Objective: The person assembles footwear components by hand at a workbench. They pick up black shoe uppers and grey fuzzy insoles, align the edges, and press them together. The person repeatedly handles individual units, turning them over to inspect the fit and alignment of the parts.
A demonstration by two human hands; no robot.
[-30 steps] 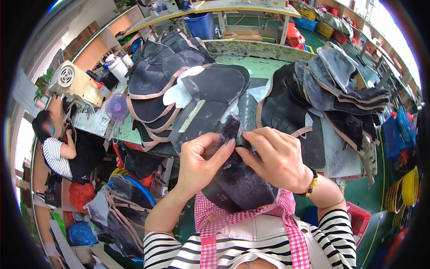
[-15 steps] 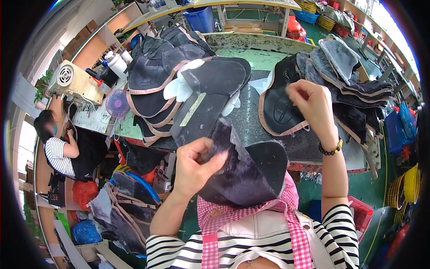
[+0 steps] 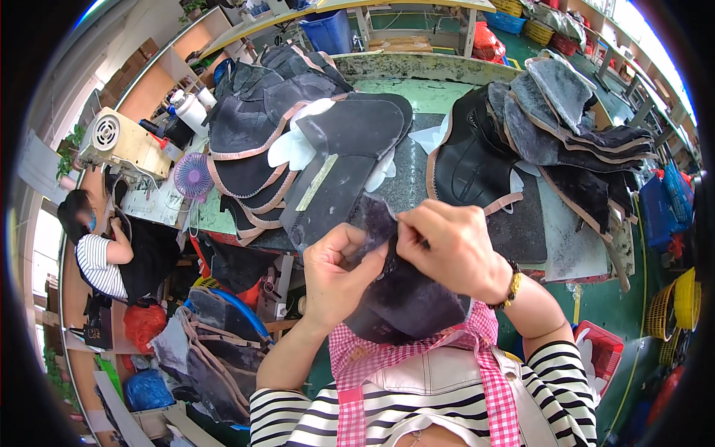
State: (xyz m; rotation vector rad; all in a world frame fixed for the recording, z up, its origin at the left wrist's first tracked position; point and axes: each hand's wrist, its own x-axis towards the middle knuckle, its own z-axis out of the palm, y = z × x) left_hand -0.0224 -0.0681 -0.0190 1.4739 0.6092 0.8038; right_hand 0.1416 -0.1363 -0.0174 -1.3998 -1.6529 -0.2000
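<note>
A dark, furry-faced cut piece (image 3: 406, 302) hangs in front of my apron, its narrow upper end raised. My left hand (image 3: 335, 272) pinches that end between thumb and fingers. Bent and closed, my right hand (image 3: 454, 242) has its fingertips pressed at the piece's upper right edge; any small bit between them is hidden. Beyond my hands on the workbench lies a flat dark panel (image 3: 357, 127) with a pale strip (image 3: 316, 182) on it. A black shaped piece with pink edging (image 3: 469, 167) lies to the right.
Stacks of pink-edged dark pieces (image 3: 246, 127) and grey furry pieces (image 3: 551, 112) flank the bench. A purple fan (image 3: 195, 176) and a cream sewing machine (image 3: 123, 141) stand at left. A person in stripes (image 3: 100, 257) sits there. A red basket (image 3: 603, 350) is at lower right.
My right hand has come down and left from above the black pink-edged piece to the upper edge of the furry piece. My left hand keeps its hold.
</note>
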